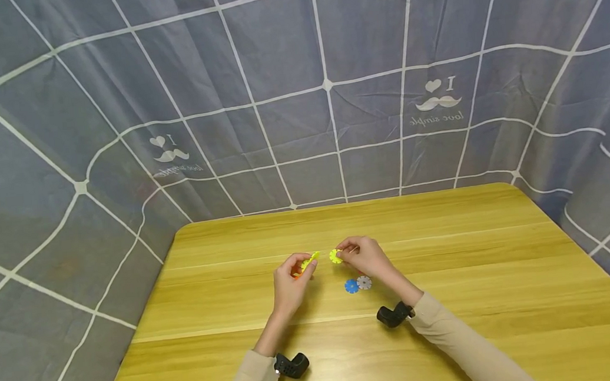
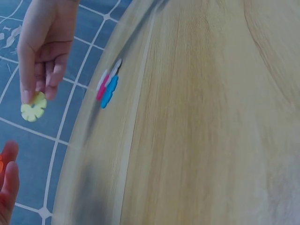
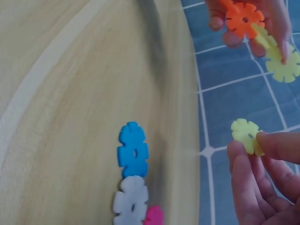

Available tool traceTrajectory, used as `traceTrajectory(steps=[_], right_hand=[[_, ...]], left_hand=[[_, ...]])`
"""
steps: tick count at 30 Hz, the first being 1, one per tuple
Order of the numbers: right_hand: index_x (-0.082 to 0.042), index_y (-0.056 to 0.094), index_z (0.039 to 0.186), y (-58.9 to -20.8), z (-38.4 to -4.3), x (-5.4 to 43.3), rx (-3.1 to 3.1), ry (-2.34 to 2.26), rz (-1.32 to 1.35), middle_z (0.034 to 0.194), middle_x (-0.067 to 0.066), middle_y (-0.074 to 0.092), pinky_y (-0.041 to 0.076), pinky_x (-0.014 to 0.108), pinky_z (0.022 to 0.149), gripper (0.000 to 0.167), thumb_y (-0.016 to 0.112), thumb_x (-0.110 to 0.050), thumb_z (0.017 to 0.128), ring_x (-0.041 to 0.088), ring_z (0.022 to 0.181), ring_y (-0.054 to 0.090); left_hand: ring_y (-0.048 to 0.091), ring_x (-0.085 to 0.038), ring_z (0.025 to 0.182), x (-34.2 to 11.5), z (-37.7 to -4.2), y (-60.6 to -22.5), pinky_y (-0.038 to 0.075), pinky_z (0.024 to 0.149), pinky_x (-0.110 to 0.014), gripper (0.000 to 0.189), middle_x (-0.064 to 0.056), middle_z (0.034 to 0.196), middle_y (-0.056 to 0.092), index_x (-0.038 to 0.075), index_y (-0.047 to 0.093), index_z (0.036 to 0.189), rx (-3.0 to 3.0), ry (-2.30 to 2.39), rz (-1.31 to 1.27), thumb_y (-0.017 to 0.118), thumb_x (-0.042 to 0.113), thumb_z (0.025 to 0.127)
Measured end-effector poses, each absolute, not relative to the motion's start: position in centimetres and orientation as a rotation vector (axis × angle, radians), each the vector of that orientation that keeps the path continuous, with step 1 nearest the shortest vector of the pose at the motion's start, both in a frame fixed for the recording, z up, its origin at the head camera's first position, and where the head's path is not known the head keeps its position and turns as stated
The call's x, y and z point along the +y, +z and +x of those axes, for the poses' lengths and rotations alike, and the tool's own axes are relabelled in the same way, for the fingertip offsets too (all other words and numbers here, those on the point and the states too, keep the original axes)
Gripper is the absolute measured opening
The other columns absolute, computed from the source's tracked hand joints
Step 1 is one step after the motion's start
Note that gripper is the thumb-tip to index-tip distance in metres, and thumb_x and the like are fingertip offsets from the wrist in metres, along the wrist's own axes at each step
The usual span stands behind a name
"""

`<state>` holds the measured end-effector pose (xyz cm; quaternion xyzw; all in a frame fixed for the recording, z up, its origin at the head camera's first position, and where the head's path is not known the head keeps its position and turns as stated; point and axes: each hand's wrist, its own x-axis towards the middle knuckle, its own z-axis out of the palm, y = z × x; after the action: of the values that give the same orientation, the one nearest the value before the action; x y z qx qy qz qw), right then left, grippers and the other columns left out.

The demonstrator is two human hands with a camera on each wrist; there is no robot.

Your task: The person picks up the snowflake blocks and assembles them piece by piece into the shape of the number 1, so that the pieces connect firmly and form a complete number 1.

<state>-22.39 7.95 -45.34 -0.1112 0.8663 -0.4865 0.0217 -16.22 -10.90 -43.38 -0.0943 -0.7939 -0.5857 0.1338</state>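
Observation:
My left hand (image 1: 288, 289) holds a joined cluster of notched flower-shaped plastic discs. In the right wrist view, an orange disc (image 3: 236, 23) in that cluster meets yellow discs (image 3: 281, 71) slotted at an angle. Facing it, my right hand (image 1: 367, 260) pinches a single yellow disc (image 1: 334, 256) between thumb and fingers, its notched edge turned toward the left hand. A small gap separates this disc from the cluster. Both hands are raised over the table. In the left wrist view only a bit of orange and the left fingertips show at the edge.
Below the right hand, a blue disc (image 1: 350, 286) and a white disc (image 1: 365, 282) lie on the wooden table (image 1: 228, 314). A pink disc (image 3: 153, 216) lies beside the white one. A grey curtain (image 1: 290, 126) with white lines hangs behind the table.

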Motion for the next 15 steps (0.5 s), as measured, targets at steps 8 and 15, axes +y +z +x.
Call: traceTrajectory(steps=[8, 15], right_hand=[[-0.003, 0.069, 0.099, -44.0, -21.9, 8.4, 2.634, -1.59, -0.361, 0.079, 0.01, 0.07, 0.049, 0.023, 0.056, 0.017, 0.068, -0.015, 0.088, 0.036, 0.074, 0.066], [-0.002, 0.068, 0.104, -42.7, -21.3, 8.6, 2.628, -1.643, -0.401, 0.081, 0.017, 0.07, 0.049, 0.024, 0.055, 0.021, 0.068, -0.017, 0.089, 0.032, 0.071, 0.067]], left_hand=[[0.064, -0.048, 0.069, -10.9, -16.3, -43.6, 0.04, 0.046, -0.012, 0.016, -0.026, 0.08, 0.061, -0.009, 0.064, 0.101, -2.289, -1.813, -0.3, 0.064, 0.004, 0.09], [0.066, -0.04, 0.067, -10.8, -16.3, -43.5, 0.038, 0.047, -0.012, 0.014, -0.026, 0.081, 0.061, -0.007, 0.065, 0.098, -2.29, -1.855, -0.286, 0.064, 0.005, 0.091]])
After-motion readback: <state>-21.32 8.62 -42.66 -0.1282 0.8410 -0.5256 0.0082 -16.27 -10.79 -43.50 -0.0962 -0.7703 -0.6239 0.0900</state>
